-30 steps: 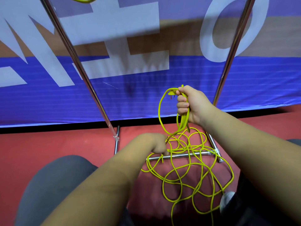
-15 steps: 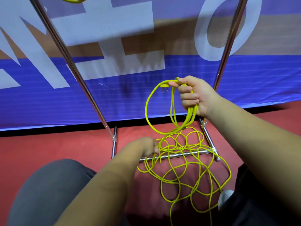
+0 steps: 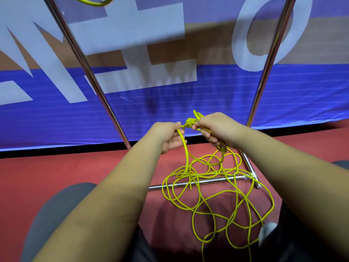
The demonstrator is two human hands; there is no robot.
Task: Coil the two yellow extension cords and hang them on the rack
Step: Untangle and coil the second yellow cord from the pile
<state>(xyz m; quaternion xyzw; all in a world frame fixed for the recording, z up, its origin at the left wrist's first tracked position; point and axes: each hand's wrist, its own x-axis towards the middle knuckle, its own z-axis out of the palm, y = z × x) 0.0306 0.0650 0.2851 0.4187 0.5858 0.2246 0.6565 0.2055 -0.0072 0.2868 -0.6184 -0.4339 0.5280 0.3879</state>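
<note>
The right hand (image 3: 217, 129) grips a bundle of loops of the cord (image 3: 189, 173). Its fingers (image 3: 208, 138) are curled tight round the bundle. Short loop ends project above the fist; longer loops hang below it. The left hand (image 3: 169, 136) sits just beside the right hand. Its thumb and fingers pinch a single strand at the point where the strand meets the bundle. From this pinch the strand runs down across the left fingers (image 3: 175, 143) to the floor (image 3: 56, 171). The rest of the cord lies there in a loose tangle, across the base bar of the rack (image 3: 88, 70). A second cord (image 3: 92, 4) shows at the top edge, between the rack's poles.
</note>
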